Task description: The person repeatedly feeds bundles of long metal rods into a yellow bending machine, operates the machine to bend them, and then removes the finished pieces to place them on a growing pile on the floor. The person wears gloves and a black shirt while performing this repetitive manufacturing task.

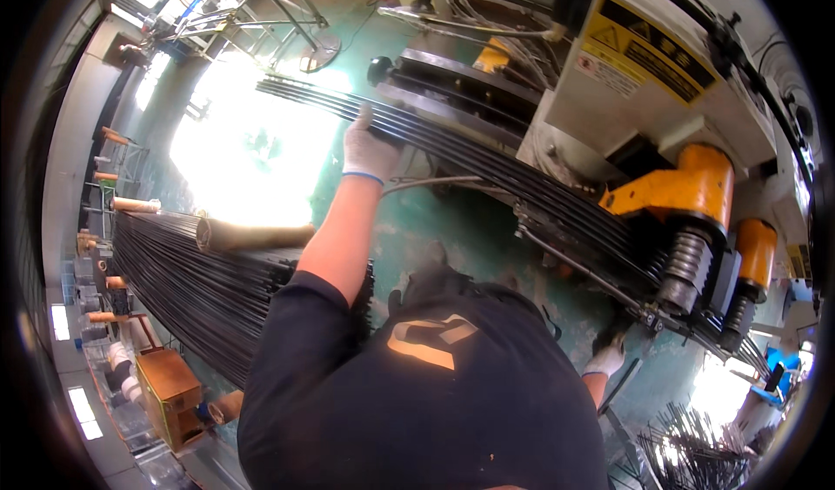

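Note:
A row of long black rods (487, 166) runs slantwise from the upper left into a machine at the right. My left hand (370, 146), in a white glove with a blue cuff, grips these rods near their far left end, thumb up over them. Low on the right, under the machine's front, is my right hand (607, 360), also gloved. Its fingers look curled at a dark part that I cannot make out. Close by are a slim metal bar (583, 268) and a ribbed metal spring cylinder (687, 273) below an orange clamp arm (670, 193).
A large stack of black rods (191, 273) lies left of me, with a brown roll (252, 235) across it. A wooden box (170, 394) stands at the lower left. Cut short rods (696, 446) are heaped at the lower right. The white machine housing (652, 73) fills the upper right.

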### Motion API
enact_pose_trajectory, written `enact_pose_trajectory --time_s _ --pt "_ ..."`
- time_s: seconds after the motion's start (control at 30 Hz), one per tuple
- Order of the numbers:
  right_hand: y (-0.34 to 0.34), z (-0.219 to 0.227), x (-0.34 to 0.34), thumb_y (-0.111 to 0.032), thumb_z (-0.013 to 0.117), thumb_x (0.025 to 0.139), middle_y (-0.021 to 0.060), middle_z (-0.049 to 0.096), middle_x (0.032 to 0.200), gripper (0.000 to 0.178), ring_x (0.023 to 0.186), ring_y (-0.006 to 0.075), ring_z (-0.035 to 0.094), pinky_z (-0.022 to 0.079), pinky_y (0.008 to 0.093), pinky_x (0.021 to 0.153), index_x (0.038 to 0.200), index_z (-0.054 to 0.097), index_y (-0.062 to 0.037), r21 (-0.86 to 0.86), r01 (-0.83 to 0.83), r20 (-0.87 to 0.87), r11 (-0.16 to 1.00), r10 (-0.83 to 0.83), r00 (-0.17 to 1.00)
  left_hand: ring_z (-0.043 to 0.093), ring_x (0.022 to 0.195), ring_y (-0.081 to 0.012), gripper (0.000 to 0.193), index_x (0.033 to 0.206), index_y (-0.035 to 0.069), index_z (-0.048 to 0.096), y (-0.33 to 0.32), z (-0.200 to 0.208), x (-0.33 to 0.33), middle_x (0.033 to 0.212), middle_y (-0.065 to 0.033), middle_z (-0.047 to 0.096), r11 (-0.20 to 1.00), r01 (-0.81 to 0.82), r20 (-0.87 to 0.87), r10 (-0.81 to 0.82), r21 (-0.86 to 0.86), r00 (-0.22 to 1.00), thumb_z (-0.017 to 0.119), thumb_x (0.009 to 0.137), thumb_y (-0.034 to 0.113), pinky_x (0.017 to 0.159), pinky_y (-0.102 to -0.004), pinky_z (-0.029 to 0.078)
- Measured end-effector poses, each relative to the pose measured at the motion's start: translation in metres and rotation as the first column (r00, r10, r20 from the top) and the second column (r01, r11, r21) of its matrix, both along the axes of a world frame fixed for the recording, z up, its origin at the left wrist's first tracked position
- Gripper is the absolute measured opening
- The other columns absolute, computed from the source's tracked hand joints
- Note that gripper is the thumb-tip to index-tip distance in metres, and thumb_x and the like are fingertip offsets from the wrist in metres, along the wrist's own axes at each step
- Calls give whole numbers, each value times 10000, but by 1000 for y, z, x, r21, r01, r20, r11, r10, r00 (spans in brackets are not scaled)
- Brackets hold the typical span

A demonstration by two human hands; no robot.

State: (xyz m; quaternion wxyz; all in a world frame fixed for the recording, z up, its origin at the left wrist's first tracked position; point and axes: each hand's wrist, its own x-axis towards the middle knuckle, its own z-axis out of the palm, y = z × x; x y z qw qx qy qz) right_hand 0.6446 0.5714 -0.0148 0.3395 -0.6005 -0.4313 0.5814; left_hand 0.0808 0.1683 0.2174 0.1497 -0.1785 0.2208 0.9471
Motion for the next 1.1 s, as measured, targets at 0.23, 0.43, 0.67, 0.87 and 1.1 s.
enact_pose_trajectory --time_s 0.23,0.43,0.67,0.87,1.1 --pt "-102 22 -42 -385 668 1010 60 707 817 298 683 186 653 450 324 545 981 706 -90 -230 123 160 965 -87 983 632 1127 -419 430 1234 8 564 -176 -21 -178 1205 -202 649 960 -215 -75 204 -179 976 458 1089 399 1028 -606 500" --pt "-159 -22 -34 -301 672 1005 58 649 742 223 578 204 582 388 350 484 920 658 -96 -334 -46 20 942 56 998 667 1023 -316 257 1227 84 590 -284 -29 -260 1111 -122 658 876 -301 -115 278 -377 954 514 1087 285 907 -539 571" --pt "-183 21 -70 -278 665 1007 62 634 732 198 569 196 571 365 337 459 923 655 -99 -285 -27 183 958 82 980 685 940 -281 210 1236 54 592 -296 -33 -263 1048 -123 683 830 -232 -214 139 -507 967 498 1080 160 831 -468 606" --pt "-166 19 -88 -270 680 998 77 676 787 184 603 203 611 398 328 477 1007 668 -87 -291 -28 106 956 61 992 673 927 -270 198 1167 -5 609 -298 -27 -264 1018 -127 663 900 -167 -259 62 -404 964 460 1072 82 864 -409 594" --pt "-184 36 -105 -225 685 988 51 695 845 191 727 171 656 520 335 600 1003 702 -35 -197 -105 244 975 153 958 643 1105 -272 222 1204 32 629 -341 -76 -289 1177 -121 685 853 18 -399 -262 -522 879 536 1053 166 1027 -448 496"
